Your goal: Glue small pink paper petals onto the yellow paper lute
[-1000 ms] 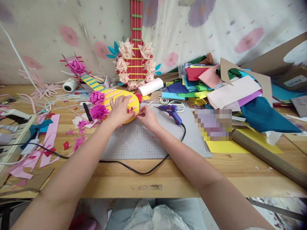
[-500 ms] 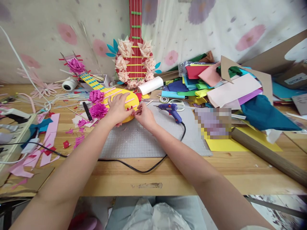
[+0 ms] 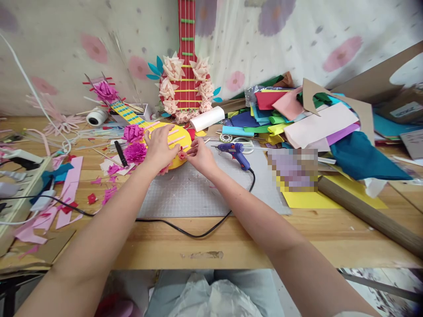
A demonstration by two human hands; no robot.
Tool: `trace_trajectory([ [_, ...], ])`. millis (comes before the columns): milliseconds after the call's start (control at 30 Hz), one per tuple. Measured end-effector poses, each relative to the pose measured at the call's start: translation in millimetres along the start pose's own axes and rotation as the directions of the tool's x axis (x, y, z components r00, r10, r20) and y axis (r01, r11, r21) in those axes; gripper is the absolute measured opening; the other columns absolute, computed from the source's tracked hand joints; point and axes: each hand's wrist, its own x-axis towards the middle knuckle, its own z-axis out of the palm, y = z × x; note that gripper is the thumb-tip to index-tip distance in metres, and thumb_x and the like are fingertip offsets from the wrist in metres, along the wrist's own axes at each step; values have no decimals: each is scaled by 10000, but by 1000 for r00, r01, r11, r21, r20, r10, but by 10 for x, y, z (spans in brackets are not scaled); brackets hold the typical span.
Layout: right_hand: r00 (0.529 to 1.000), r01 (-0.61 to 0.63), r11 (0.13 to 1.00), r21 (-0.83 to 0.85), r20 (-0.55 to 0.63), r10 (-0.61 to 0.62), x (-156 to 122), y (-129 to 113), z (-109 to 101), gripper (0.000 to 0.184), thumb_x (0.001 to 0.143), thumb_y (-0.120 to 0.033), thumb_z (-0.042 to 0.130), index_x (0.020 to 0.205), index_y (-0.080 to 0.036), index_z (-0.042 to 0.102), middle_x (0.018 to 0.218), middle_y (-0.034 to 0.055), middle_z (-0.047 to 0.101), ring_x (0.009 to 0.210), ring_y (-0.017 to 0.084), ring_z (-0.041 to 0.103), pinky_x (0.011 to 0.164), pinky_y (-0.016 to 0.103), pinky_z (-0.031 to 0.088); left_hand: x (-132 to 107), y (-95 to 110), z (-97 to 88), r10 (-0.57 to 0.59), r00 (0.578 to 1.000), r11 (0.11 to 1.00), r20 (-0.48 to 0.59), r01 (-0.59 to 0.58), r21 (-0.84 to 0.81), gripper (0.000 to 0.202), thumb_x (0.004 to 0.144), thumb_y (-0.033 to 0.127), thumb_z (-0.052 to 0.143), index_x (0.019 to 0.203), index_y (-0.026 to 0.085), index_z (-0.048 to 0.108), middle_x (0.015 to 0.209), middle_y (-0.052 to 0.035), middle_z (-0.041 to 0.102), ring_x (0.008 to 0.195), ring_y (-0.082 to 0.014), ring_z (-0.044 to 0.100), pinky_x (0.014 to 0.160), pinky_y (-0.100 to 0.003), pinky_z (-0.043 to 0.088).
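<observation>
A yellow paper guitar [image 3: 180,132] with pale pink strips across its round body lies tilted on the desk, its neck pointing to the back left. Bright pink paper flowers [image 3: 135,153] line its left side. My left hand [image 3: 161,147] rests on the body with fingers spread, its thumb reaching to the lower right rim. There, a small reddish-pink piece [image 3: 182,155] shows between my two hands. My right hand [image 3: 200,157] pinches at that rim, and what its fingertips hold is too small to make out. A thin pale stick [image 3: 207,140] shows just behind the right hand.
A blue glue gun [image 3: 235,152] lies on the grey cutting mat [image 3: 211,198], its black cord looping along the front. Behind stands a red paper guitar [image 3: 187,92]. Coloured paper [image 3: 264,114] is heaped at right; pink scraps and a power strip [image 3: 23,189] are at left.
My right hand has shifted slightly and its fingers have changed position at the rim. The reddish-pink piece between the hands shows more clearly. My left hand stays on the guitar.
</observation>
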Motion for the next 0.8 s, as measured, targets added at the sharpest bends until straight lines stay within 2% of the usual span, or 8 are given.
trace_trajectory([
  [100,1000,-9,998,60,-24,11,7,-13,-85,348,655,-146,629,865,-234,366,747,-50,611,692,129,631,710,299,496,-32,12,13,21,1000,1000,-9,-21,0,507,748,262,546,1243,249,440,1300,-83,515,1258,-260,410,1115,-505,143],
  [200,999,-25,996,81,-45,29,-21,-7,-205,332,653,-115,606,850,-231,364,758,-50,612,697,117,627,720,287,491,-104,37,45,113,993,993,32,-114,35,584,723,268,567,1284,244,409,1336,-99,473,1284,-271,376,1126,-516,106],
  [367,997,-51,997,-61,-66,47,-147,80,-442,240,674,-144,580,848,-223,434,718,-51,578,598,111,579,592,253,464,-210,67,166,225,963,963,150,-243,117,717,674,265,617,1343,209,364,1407,-149,377,1342,-327,277,1117,-576,-14],
  [433,997,-68,994,-91,-33,65,-204,145,-533,177,690,-153,573,819,-215,469,705,-39,584,573,109,571,550,242,446,-216,76,207,229,963,958,144,-249,140,683,700,244,592,1344,195,369,1401,-160,387,1344,-319,277,1115,-577,-6],
  [600,988,-120,993,-6,99,120,-319,337,-723,96,720,-219,604,718,-195,511,636,-16,617,540,112,582,533,237,436,-188,94,220,234,966,955,111,-250,159,586,763,177,496,1339,197,387,1375,-142,431,1335,-284,305,1122,-560,-10],
  [800,989,-99,991,-89,105,108,-398,508,-860,108,739,-290,605,708,-188,621,536,-22,586,505,113,544,545,245,410,-181,44,174,275,946,948,169,-297,118,624,723,151,506,1334,194,390,1362,-131,439,1336,-287,305,1123,-555,-30],
])
